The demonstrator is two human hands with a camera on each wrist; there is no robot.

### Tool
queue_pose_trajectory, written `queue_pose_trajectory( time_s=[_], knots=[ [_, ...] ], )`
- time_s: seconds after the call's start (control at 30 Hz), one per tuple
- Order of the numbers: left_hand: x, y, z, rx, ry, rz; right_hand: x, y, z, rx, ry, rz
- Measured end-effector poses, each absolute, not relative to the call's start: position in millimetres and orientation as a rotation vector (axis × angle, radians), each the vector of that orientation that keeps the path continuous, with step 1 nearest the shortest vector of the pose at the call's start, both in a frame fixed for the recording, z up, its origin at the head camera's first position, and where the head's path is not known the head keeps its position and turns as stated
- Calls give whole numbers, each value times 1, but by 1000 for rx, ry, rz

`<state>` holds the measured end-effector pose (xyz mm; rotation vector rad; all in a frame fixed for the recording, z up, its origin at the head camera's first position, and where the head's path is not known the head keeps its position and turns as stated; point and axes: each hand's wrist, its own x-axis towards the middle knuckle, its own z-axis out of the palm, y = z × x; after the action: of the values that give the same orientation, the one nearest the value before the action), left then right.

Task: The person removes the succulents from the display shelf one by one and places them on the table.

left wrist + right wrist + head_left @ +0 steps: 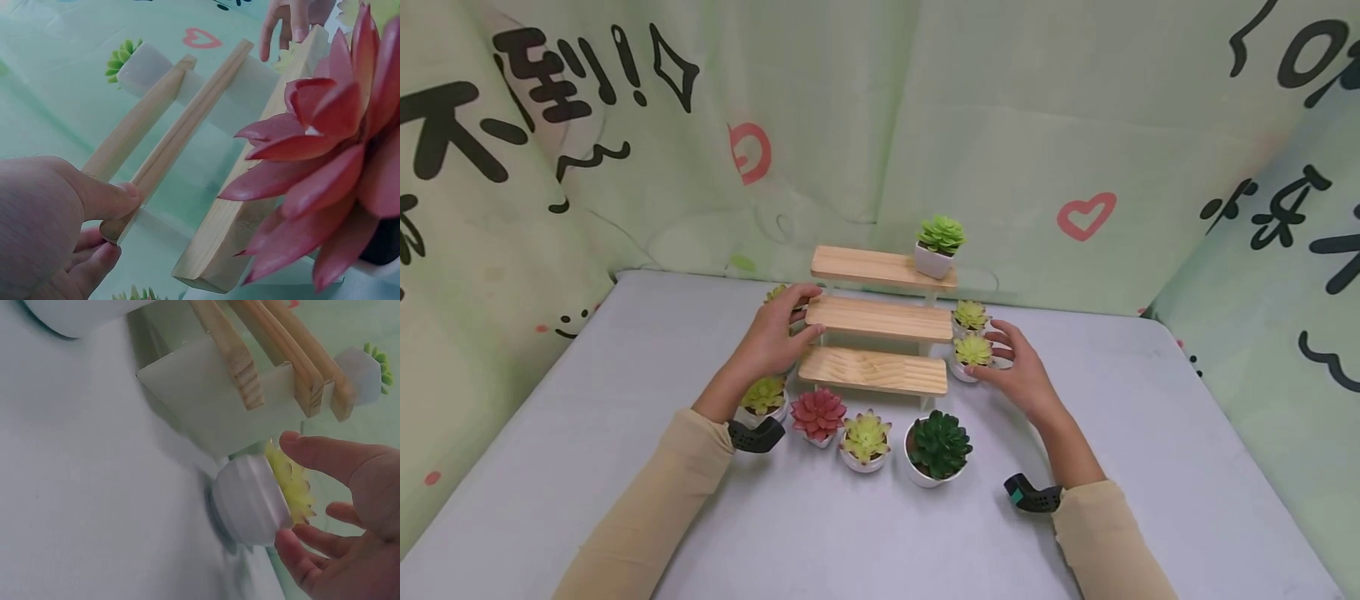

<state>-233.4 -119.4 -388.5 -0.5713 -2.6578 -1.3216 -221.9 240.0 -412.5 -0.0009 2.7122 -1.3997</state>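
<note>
A three-step wooden shelf stand (880,320) with pale side panels stands near the back of the table. My left hand (772,333) pinches the left end of its middle board, the thumb (115,199) on top and fingers below. A light green succulent in a white pot (934,260) sits on the top board's right end. My right hand (1018,371) is at the stand's right side, fingers spread by a yellow-green potted succulent (972,352). In the right wrist view its fingertips come up to that white pot (250,500), while the thumb stays apart; whether they touch is unclear.
In front of the stand are a red succulent (818,414), a yellow-green one (866,440) and a dark green one (938,448). Another yellow-green pot (764,398) is under my left wrist, and one (970,317) stands at the back right. A printed curtain (1000,150) hangs behind the table.
</note>
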Motion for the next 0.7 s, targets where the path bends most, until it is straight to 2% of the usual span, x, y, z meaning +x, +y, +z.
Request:
queue_pose_trajectory(
  time_s=[0.7],
  knots=[
    [-233,-120,-389,-571,-2661,-1322,-218,242,-399,-12,2775,-1501]
  ],
)
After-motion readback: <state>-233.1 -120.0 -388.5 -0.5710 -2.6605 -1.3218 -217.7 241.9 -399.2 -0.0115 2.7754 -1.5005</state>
